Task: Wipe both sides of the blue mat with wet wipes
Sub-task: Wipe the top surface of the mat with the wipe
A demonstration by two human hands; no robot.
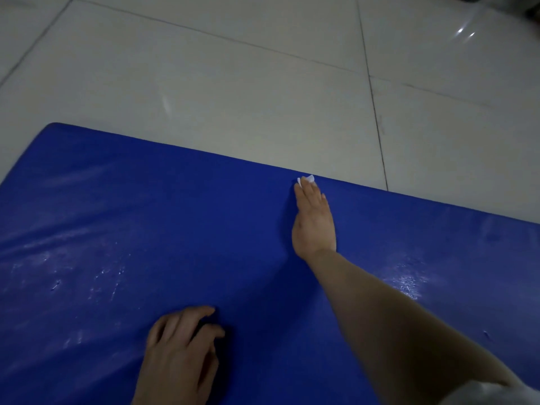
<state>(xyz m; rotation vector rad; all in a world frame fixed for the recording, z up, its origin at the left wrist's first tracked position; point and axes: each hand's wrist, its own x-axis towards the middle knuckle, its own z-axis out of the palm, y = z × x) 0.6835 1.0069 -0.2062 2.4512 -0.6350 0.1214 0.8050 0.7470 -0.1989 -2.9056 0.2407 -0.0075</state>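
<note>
My right hand presses a wet wipe flat at the blue mat's far edge, mid-frame. My left hand rests loose, holding nothing. I think this side is part wiped; the other side waits.

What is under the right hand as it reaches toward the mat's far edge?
A white wet wipe shows past the fingertips of the right hand, pressed onto the blue mat. The rest of the wipe is covered by the hand.

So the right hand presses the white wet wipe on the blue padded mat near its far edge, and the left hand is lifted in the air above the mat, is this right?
Not quite. The head view shows the left hand resting on the blue padded mat, near the camera, not lifted. The rest holds: the right hand presses the white wet wipe near the far edge.
</note>
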